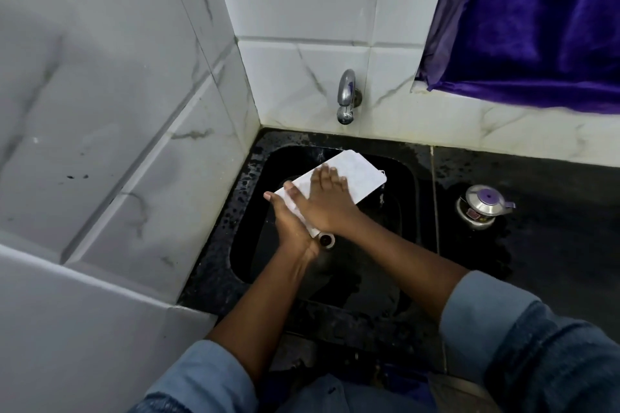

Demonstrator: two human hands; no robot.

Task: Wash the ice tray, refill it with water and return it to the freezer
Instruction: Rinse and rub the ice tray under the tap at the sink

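Blue sleeves (520, 345) reach over the black sink (369, 278); above it, left hand (292, 228) grips the white ice tray (359, 174) by its end, right hand (327, 203) pressing flat on top, fingers spread.

A small steel pot (480, 208) with a purple-knobbed lid is set on the wet black counter (557, 211) at right. A purple curtain (536, 20) is hung far right, above white marbled tiles (302, 3).

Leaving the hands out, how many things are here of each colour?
White: 1, the tray
Silver: 2, the tap and the pot
Purple: 1, the curtain
Black: 1, the sink
Total: 5
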